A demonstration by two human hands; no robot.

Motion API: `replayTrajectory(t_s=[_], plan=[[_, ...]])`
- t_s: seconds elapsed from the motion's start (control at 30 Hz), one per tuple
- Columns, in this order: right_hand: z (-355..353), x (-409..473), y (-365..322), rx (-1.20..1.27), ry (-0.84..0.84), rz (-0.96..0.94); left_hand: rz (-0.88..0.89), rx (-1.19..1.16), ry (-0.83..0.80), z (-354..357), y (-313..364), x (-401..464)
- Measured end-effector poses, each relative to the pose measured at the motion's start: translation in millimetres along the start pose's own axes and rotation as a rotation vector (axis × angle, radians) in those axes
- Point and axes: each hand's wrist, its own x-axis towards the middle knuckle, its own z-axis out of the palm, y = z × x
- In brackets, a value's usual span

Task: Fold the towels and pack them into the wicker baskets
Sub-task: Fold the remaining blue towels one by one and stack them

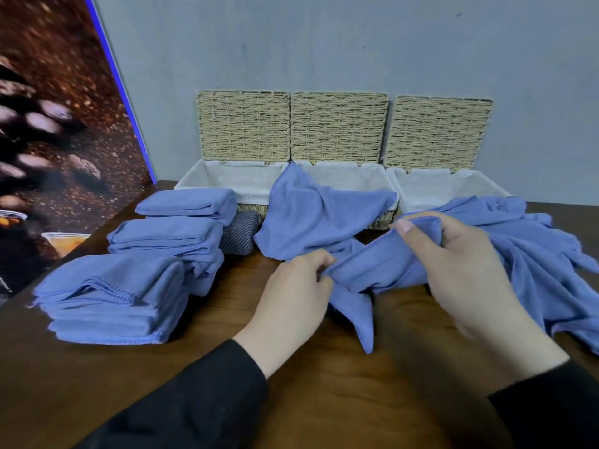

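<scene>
A loose blue towel [366, 267] stretches between my hands above the wooden table. My left hand [291, 290] pinches its left end; a corner hangs down below it. My right hand [453, 264] grips the bunched right part of the same towel. Another unfolded blue towel [311, 215] lies draped over the front rim of the middle wicker basket [340, 176]. The left basket [227, 179] and the right basket [453, 186] stand open with white liners, lids up against the wall. Folded blue towels sit in stacks at the left [110, 299], [168, 238], [191, 202].
A heap of unfolded blue towels [538, 254] covers the table at the right. A small dark striped cloth [238, 233] sits in front of the left basket. A printed panel [48, 140] leans along the left side. A grey wall stands behind the baskets.
</scene>
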Motion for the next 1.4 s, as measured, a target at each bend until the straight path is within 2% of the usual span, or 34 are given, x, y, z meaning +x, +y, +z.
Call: replayTrajectory(t_s=[0.1,0.2,0.3,0.37,0.43,0.57,0.63,0.7,0.77,0.83,0.9,0.97,1.07,1.1,1.17,1.23,1.3,1.4], plan=[[-25.5,6.6,-10.1,-0.102,0.018,-0.028,-0.035,0.152,0.138,-27.6,-11.4,10.3],[-42.3,12.0,-18.2,-0.181,0.007,-0.053,-0.055,0.163,0.253,-63.9,-15.4,27.9],[-50.8,15.0,-31.1,-0.327,0.028,-0.117,0.071,0.161,0.353,-98.1,-4.3,43.3],[-54.2,17.2,-37.7,-0.392,0.062,-0.141,0.153,0.246,0.441,-116.7,7.3,48.1],[-55.7,19.7,-41.8,-0.372,0.086,-0.136,0.2,0.352,0.507,-133.5,16.8,50.1],[-57.3,24.0,-46.0,-0.114,0.182,-0.142,0.213,0.462,0.591,-162.1,23.8,54.5],[-57.6,25.4,-45.3,-0.117,0.227,-0.195,0.172,0.318,0.542,-165.7,23.0,56.4],[-56.4,24.0,-42.8,-0.15,0.216,-0.168,0.068,-0.104,0.432,-160.6,22.4,56.1],[-54.9,21.6,-37.8,-0.11,0.132,-0.045,-0.068,-0.481,0.303,-151.2,16.1,53.1],[-54.4,21.5,-27.3,-0.033,-0.001,0.134,-0.204,-0.619,0.146,-140.3,2.2,53.3],[-53.6,24.7,-20.3,-0.027,-0.115,0.272,-0.271,-0.567,0.04,-130.7,-14.5,60.8],[-53.0,30.6,-20.0,-0.028,-0.075,0.253,-0.224,-0.451,0.122,-128.4,-18.1,75.6],[-57.6,43.1,-35.2,-0.056,0.258,-0.051,0.064,-0.236,0.437,-143.4,7.0,97.0],[-59.6,44.6,-41.3,-0.038,0.338,-0.157,0.181,-0.247,0.497,-148.0,20.8,98.1],[-61.5,36.2,-52.2,0.042,0.386,-0.3,0.324,-0.288,0.528,-150.7,40.2,88.3],[-61.0,19.0,-50.1,0.008,0.339,-0.335,0.342,-0.233,0.518,-143.3,40.1,65.6],[-59.2,-5.0,-28.1,-0.14,0.227,-0.281,0.307,-0.08,0.46,-129.0,23.9,30.3],[-56.4,-46.3,22.0,-0.28,-0.008,-0.203,0.263,0.087,0.211,-106.6,-22.9,-28.9]])
